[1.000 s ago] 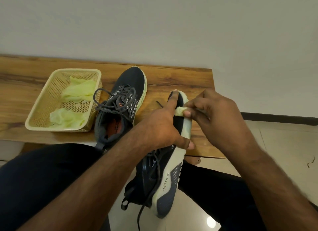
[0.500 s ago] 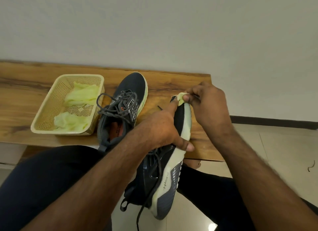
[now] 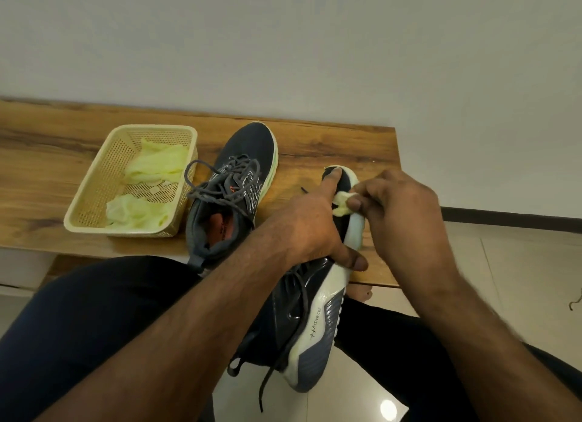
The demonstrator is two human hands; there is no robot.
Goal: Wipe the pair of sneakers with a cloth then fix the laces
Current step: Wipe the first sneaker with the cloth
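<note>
Right hand (image 3: 400,220) pinching pale cloth wad (image 3: 341,205), slid back from toe tip onto held sneaker (image 3: 315,324) sole edge, left hand (image 3: 315,229) gripping it beyond the table (image 3: 330,141) edge

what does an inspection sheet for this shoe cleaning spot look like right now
surface: wooden bench against a plain wall
job's things: one sneaker stands on the bench, laces loose; held sneaker tilted on its side over the lap, laces dangling; cloth wad against its toe
clutter: basket holding pale green cloths
hands: left hand grips the held sneaker; right hand pinches the cloth wad
cables: nothing seen
surroundings: tiled floor, dark skirting
</note>
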